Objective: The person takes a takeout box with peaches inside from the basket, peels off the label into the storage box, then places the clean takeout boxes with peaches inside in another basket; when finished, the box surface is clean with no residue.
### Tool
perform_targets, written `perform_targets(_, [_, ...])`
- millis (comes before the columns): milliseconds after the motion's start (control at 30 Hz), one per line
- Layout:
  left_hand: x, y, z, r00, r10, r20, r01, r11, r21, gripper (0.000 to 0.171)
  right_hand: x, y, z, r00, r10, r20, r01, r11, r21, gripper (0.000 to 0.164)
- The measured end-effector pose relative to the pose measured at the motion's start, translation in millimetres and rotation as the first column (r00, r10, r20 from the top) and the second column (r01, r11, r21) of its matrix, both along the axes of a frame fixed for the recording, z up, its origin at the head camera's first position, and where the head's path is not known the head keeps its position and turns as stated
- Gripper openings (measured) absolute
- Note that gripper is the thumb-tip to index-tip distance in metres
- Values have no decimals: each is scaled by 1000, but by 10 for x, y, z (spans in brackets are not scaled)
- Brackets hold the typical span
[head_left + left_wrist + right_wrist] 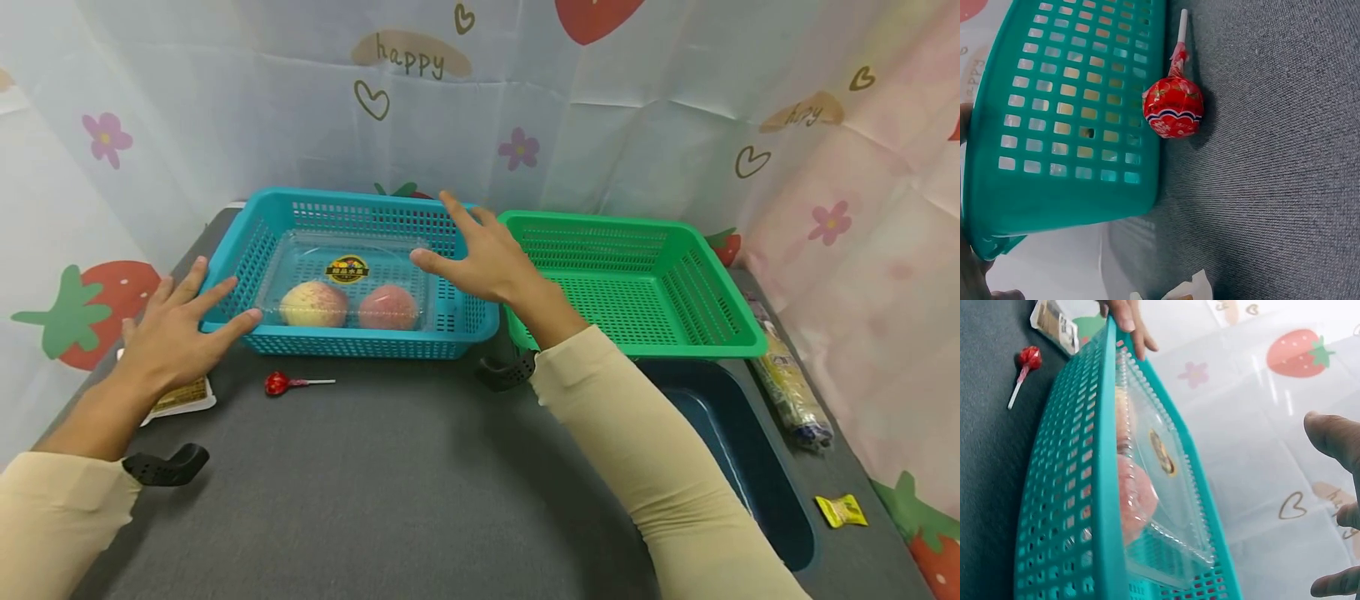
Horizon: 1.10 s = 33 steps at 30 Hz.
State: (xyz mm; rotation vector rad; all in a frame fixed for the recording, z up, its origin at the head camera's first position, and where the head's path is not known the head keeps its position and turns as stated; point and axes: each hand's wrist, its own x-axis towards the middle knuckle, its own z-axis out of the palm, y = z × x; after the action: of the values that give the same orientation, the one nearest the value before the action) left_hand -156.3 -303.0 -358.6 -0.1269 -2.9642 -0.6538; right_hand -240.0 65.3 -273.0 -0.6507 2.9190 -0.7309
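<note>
A blue plastic basket [360, 343] stands at the back left of the table, looking teal in the wrist views. Inside lies a clear lidded box [405, 254] with a label, holding a yellowish peach [313, 304] and a pinkish peach [387, 307]. Spread over the basket's left end, my left hand [174, 333] touches the rim with its fingers fairly straight. My right hand [480, 254] is over the basket's right end with fingers spread, and holds nothing. In the right wrist view its fingertips stand apart from the rim [1109, 487].
A red lollipop [277, 383] lies before the basket, and a package [183, 400] partly behind the left wrist. To the right are a green basket [720, 348], a dark blue tray [776, 483], a long plastic-wrapped package [793, 392] and a yellow-wrapped candy [842, 511]. A printed curtain hangs behind.
</note>
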Motion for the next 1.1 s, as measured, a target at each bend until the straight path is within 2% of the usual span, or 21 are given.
perform_targets(167, [-18,-2,-24,1000,17,4,-17,1000,-14,76,-26,-65,-73,998,23,62,-19,998,-66,90])
perform_targets(333, [-36,-9,-63,999,27,-31,-28,999,-37,77,-65,-139,-156,992,40,121,-24,991,-130,88])
perform_targets(533, [-40,0,-90,998,17,-65,-20,999,-38,76,-124,-220,-259,981,10,194,18,989,-144,86])
perform_targets(833, [-23,10,-101,997,26,-68,-28,999,-25,77,-239,-348,-467,940,-28,341,73,990,-121,90])
perform_targets(1100, [-15,16,-96,997,36,-64,-38,999,-20,77,-266,-419,-595,916,-18,400,84,986,-147,91])
